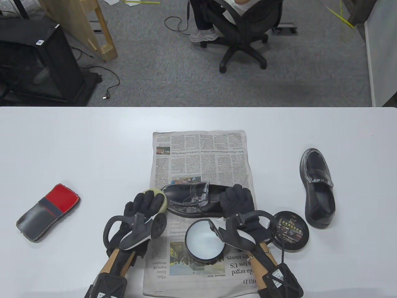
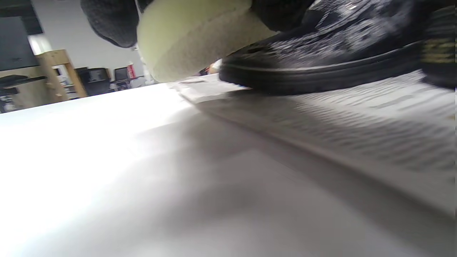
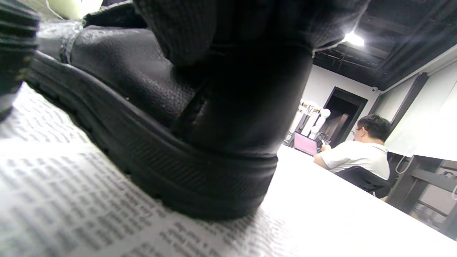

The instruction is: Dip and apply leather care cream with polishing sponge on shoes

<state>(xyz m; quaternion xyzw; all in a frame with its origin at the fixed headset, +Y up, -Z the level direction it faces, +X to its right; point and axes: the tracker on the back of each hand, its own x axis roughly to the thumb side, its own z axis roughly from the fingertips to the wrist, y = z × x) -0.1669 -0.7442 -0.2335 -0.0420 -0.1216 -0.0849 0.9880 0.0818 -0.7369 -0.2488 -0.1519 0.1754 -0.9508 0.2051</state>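
Sponge (image 1: 156, 198), soft and light, was held in the left hand (image 1: 145, 206) against the toe of the shoe (image 1: 195, 200) lying on the newspaper (image 1: 201, 155). The right hand (image 1: 237, 201) gripped the stiff heel, probably the firmest hold on slick, creamed leather.

The white table (image 1: 77, 149) carries a sheet of newspaper (image 1: 201, 155) spread flat at its centre, running from mid-table to the near edge. Left of the newspaper, well apart from it, a red and grey cloth pouch (image 1: 48, 212) lies flat on the bare surface. Right of the newspaper, a black shoe (image 1: 318, 186) stands directly on the table. A round black lid (image 1: 291, 231) lies near this shoe's near end.
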